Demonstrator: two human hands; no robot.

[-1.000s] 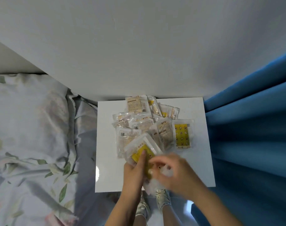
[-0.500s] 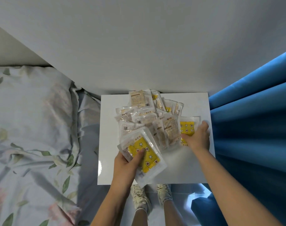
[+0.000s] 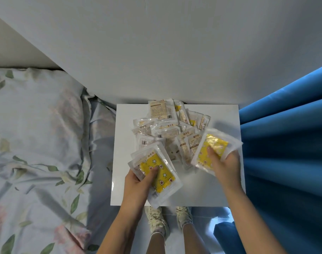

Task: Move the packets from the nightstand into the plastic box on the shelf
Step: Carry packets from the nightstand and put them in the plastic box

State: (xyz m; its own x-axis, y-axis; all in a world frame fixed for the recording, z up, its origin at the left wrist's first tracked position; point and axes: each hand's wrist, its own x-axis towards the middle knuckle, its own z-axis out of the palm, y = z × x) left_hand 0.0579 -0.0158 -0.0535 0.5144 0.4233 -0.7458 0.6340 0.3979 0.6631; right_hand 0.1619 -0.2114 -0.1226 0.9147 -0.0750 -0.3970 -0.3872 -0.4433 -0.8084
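**Both hands hold packets over the nightstand**

Left hand, lower centre of frame: grip closed around a small stack of clear packets, thumb pressed on the top yellow star-print packet. The stack juts out past the near edge of the white nightstand.

Right hand, right of centre: grip closed on another yellow packet, thumb on top, fingers under. Packet is tilted and blurred; whether it is clear of the surface cannot be told.

Pile of packets lies on the rear half of the surface, overlapping, mostly pale with printed labels; rearmost ones reach the grey wall.

Floral bedding fills the left of frame, touching the nightstand's left side. Blue curtain hangs along the right side. Two pale shoes show below the near edge.
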